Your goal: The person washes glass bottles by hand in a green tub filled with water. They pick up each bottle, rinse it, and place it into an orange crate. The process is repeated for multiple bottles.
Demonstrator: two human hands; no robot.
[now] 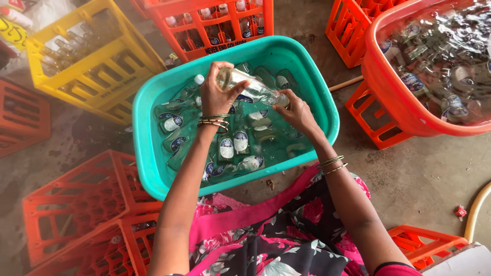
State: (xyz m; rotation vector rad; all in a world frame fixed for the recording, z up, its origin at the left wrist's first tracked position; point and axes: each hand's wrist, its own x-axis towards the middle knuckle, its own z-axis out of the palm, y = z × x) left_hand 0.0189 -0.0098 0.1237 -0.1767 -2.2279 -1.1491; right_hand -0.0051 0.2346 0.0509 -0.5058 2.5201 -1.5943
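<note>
My left hand (217,93) grips the body of a clear glass bottle (250,87) held sideways above a teal plastic tub (153,97). My right hand (296,113) holds the same bottle at its neck end, fingers around the mouth. The tub holds water and several more glass bottles (226,147) with blue and white labels, lying submerged or floating. Both wrists carry thin bangles.
A big red tub (388,97) of water and bottles stands at the right. Orange crates (76,204) lie at lower left, one (215,25) with bottles behind the teal tub, a yellow crate (97,61) at upper left. A hose (475,209) curves at the right edge.
</note>
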